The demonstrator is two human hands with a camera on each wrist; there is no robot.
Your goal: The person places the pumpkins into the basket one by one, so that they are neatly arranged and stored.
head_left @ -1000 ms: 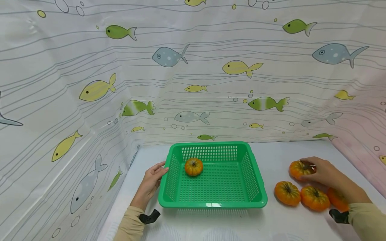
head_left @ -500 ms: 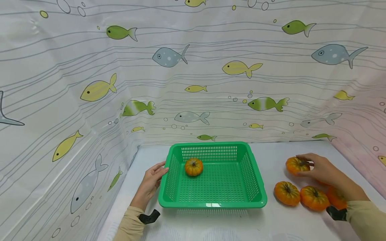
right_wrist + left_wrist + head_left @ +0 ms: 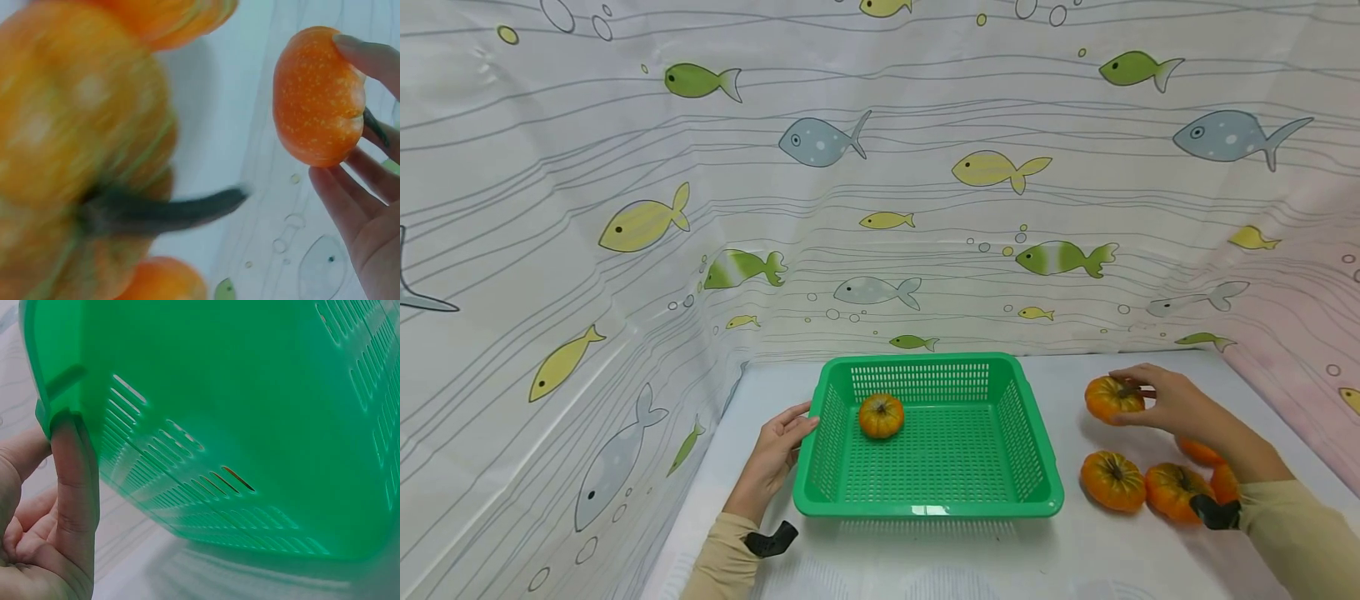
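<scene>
My right hand (image 3: 1172, 408) holds a small orange pumpkin (image 3: 1107, 400) between thumb and fingers, right of the basket. In the right wrist view this pumpkin (image 3: 319, 97) shows its dark stem turned toward the palm, and it looks raised off the table. With thumb and fingers, my left hand (image 3: 775, 454) grips the left rim of a green plastic basket (image 3: 925, 510). The left wrist view shows fingers (image 3: 74, 481) against the slotted basket wall (image 3: 250, 394). Another small pumpkin (image 3: 881, 416) sits inside the basket, toward its back left.
Several more pumpkins lie on the table right of the basket, including a front one (image 3: 1112, 482), its neighbour (image 3: 1176, 492) and one partly behind my right arm (image 3: 1199, 451). A fish-patterned sheet (image 3: 925, 250) hangs around the back and sides of the white table (image 3: 880, 567).
My right hand has carried its pumpkin up and leftward, away from the other pumpkins and nearer the basket. The left hand and basket have stayed in place.
</scene>
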